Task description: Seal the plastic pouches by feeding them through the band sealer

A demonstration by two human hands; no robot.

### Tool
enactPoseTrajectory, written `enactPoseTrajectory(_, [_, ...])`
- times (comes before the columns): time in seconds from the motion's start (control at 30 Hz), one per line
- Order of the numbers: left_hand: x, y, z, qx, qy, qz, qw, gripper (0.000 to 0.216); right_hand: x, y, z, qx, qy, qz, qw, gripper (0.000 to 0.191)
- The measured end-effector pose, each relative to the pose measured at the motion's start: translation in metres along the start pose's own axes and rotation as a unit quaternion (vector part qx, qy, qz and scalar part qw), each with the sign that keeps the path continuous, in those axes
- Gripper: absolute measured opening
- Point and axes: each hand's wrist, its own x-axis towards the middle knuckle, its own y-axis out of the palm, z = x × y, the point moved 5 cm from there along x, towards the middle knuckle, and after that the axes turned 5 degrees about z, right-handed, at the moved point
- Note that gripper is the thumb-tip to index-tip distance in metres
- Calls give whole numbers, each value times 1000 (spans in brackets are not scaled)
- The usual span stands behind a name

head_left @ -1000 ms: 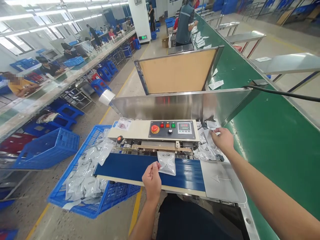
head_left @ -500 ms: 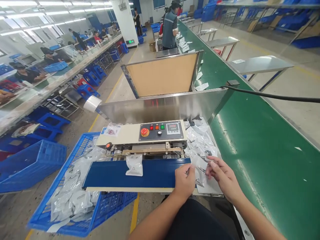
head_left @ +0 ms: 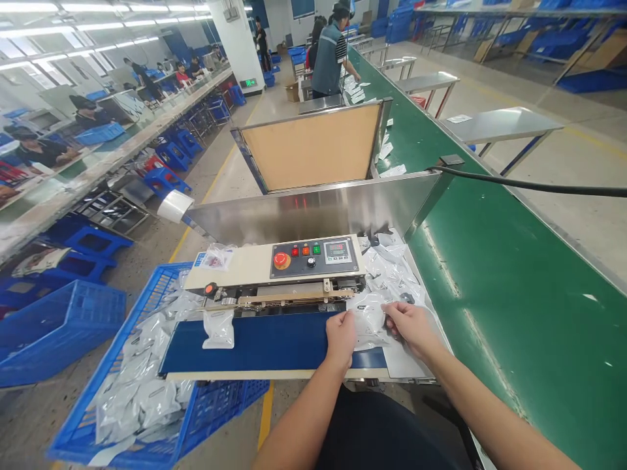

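Both hands on one white bag (head_left: pixel 368 321), at front right corner of machine (head_left: pixel 274 261); left hand (head_left: pixel 341 336) pinching its left edge, right hand (head_left: pixel 407 325) pinching the right edge, fingers closed narrow. Second bag (head_left: pixel 219 331) at machine's front left, top edge at the slot, over blue belt (head_left: pixel 274 343) along machine's front. Bag pile (head_left: pixel 392 269) right of machine, blue crate (head_left: pixel 218 411) with more bags left of and below machine, metal panel (head_left: pixel 294 212) behind machine, green conveyor (head_left: pixel 490 261) farther right of machine

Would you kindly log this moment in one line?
left-hand grip: white pouch, left edge; right-hand grip: same pouch, right edge; second pouch: at band sealer; blue crate: holds pouches
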Motion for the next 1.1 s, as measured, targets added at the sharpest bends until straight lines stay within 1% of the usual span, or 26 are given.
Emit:
enactPoseTrajectory(0.07, [0,-15,-3,-23,10,-16,1000,59,16,4,7,-66,5,34,997,41])
enactPoseTrajectory(0.1, [0,-24,-5,-31,17,-23,999,59,27,1,14,-107,-5,30,994,43])
enactPoseTrajectory(0.13, [-2,-36,-7,-33,28,-36,998,58,41,-5,25,-151,-31,4,988,43])
enactPoseTrajectory(0.17, [-5,-49,-9,-28,44,-58,997,56,57,-13,39,-198,-68,-40,977,42])
enactPoseTrajectory(0.2, [-10,-64,-12,-15,65,-90,994,55,74,-21,54,-245,-114,-95,958,39])
enactPoseTrajectory(0.23, [-15,-80,-15,4,89,-129,988,55,90,-26,70,-292,-156,-142,933,34])
enactPoseTrajectory(0.27, [-23,-96,-17,26,115,-169,978,56,107,-28,83,-337,-187,-168,907,31])
enactPoseTrajectory(0.3, [-31,-111,-20,46,141,-205,968,57,124,-28,93,-382,-205,-174,884,30])
enactPoseTrajectory(0.37, [-48,-134,-24,74,182,-248,949,57,151,-21,103,-456,-209,-148,852,30])
enactPoseTrajectory(0.43, [-62,-146,-29,96,212,-260,937,55,166,-14,103,-494,-198,-116,839,26])
enactPoseTrajectory(0.47, [-67,-147,-31,105,224,-257,934,54,169,-13,101,-500,-200,-108,836,24])
enactPoseTrajectory(0.53, [-74,-140,-36,116,244,-231,935,51,167,-12,100,-498,-228,-106,830,26])
enactPoseTrajectory(0.6, [-75,-123,-40,114,255,-191,941,49,164,-14,99,-496,-238,-108,828,29])
enactPoseTrajectory(0.73, [-65,-81,-41,94,259,-121,954,47,170,-15,96,-490,-161,-99,851,30])
enactPoseTrajectory(0.77, [-63,-71,-41,92,263,-104,955,46,170,-15,97,-488,-153,-99,854,28])
enactPoseTrajectory(0.83, [-60,-55,-41,98,277,-67,954,44,164,-15,103,-477,-179,-108,854,23])
enactPoseTrajectory(0.9, [-59,-41,-42,120,296,-32,947,41,142,-19,113,-440,-253,-127,852,23])
enactPoseTrajectory(0.93, [-60,-35,-44,134,307,-17,942,40,126,-22,119,-411,-303,-140,849,24])
enactPoseTrajectory(1.0, [-61,-24,-48,160,330,-1,930,35,81,-30,129,-346,-397,-161,834,25])
enactPoseTrajectory(1.07, [-62,-11,-53,180,348,1,920,30,33,-35,130,-297,-444,-171,828,28])
enactPoseTrajectory(1.1, [-62,-5,-56,188,354,0,916,32,10,-36,126,-280,-446,-167,834,29])
